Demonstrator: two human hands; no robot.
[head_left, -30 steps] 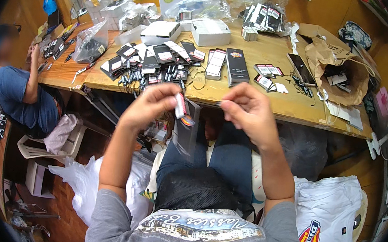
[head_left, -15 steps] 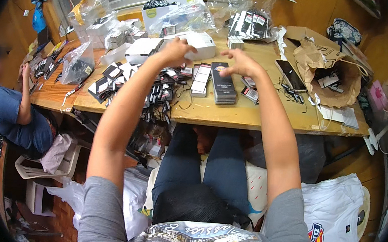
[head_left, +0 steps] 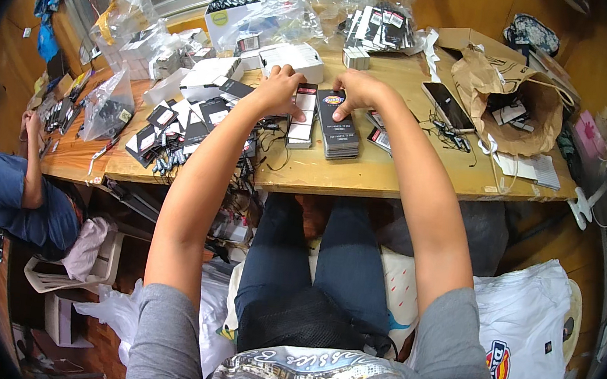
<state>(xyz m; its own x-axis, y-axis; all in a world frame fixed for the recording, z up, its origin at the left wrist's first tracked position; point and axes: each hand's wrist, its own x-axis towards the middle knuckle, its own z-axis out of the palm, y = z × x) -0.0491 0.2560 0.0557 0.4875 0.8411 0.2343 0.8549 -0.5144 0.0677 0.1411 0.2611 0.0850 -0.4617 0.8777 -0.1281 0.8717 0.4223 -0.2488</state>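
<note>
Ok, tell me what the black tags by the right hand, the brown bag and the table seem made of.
Black tags: probably card, smooth and fairly matte; flat, straight-edged pieces stack neatly.
Bag: likely paper, matte; its brown sheet holds stiff creases and a crumpled rim.
Table: looks like wood, perhaps veneer or laminate, lightly glossy; yellow-brown top with a soft sheen.

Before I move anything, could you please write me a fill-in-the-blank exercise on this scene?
1. The right hand is at the wider card stack, whose main colour is ____.
2. The left hand is at the narrower card stack, whose main colour is ____.
3. The phone lies to the ____ of the brown paper bag.
4. The co-worker's shirt is ____.

Missing words: black; white; left; blue.
</note>
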